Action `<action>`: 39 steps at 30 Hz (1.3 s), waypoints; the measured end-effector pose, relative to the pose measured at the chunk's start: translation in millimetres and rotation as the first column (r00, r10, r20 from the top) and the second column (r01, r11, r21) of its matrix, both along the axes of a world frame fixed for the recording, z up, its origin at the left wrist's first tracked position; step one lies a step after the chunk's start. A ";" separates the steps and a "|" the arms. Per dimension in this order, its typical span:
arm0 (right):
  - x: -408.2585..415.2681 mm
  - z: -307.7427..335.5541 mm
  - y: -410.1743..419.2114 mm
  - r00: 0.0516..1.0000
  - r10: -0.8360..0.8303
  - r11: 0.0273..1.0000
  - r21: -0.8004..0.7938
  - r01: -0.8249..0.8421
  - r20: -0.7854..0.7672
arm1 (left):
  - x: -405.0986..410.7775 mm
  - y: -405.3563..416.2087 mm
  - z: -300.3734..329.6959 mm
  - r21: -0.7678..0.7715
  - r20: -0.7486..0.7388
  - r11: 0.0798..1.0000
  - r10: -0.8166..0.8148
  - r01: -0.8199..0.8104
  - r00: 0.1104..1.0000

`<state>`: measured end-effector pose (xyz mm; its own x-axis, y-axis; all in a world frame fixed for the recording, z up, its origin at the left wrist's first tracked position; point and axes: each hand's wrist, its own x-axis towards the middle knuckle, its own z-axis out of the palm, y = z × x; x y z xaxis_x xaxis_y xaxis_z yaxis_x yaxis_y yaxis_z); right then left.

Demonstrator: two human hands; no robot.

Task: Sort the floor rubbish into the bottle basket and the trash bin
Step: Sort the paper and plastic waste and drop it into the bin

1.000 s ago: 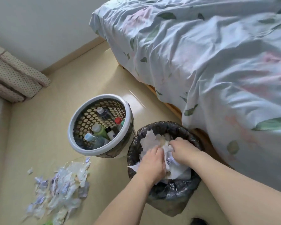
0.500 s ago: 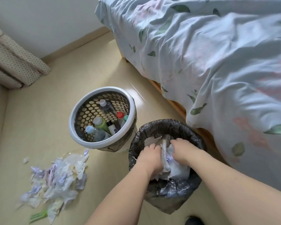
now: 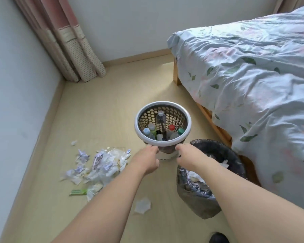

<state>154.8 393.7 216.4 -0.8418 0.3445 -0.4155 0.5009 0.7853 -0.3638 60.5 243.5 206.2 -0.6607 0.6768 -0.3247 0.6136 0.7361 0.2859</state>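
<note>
A white-rimmed perforated bottle basket (image 3: pixel 162 103) stands on the floor with several bottles (image 3: pixel 161 118) in it. Right of it is the trash bin (image 3: pixel 236 156), lined with a black bag and holding crumpled paper (image 3: pixel 197 176). My left hand (image 3: pixel 146 160) and right hand (image 3: pixel 189 156) hover side by side in front of the basket's near wall, fingers loosely curled, nothing in them. Whether the fingertips touch the basket I cannot tell. A pile of paper and plastic scraps (image 3: pixel 102 163) lies on the floor to the left, and a single crumpled piece (image 3: pixel 142 205) lies between my forearms.
A bed (image 3: pixel 253 85) with a leaf-print cover fills the right side, close behind the bin. A curtain (image 3: pixel 68 41) hangs in the far left corner. A green wrapper (image 3: pixel 78 192) lies at the pile's near edge. A dark object (image 3: pixel 218 238) shows at the bottom edge.
Both hands have come out of the trash bin, leaving the paper inside, and moved left to the front of the bottle basket. The view has lifted and pulled back.
</note>
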 end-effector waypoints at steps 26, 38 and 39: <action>-76.3 -316.1 -198.0 0.944 0.100 0.972 -0.232 -0.026 0.314 | -57.5 -210.6 -294.7 -0.225 0.304 0.971 0.150 -0.083 0.941; -180.7 -258.4 -301.2 0.953 0.225 0.952 -0.253 -0.171 0.203 | -148.4 -368.4 -282.7 -0.099 -0.083 0.967 0.228 -0.236 0.970; -186.8 -256.2 -314.1 0.947 0.259 0.945 -0.253 -0.207 0.192 | -154.1 -377.7 -286.9 -0.109 -0.093 0.940 0.315 -0.324 0.944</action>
<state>-32.0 79.6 -39.8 -0.7659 0.0246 -0.6424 0.4012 0.7991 -0.4478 -93.6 -134.3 -80.7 -0.8608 0.3843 -0.3336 0.3560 0.9232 0.1451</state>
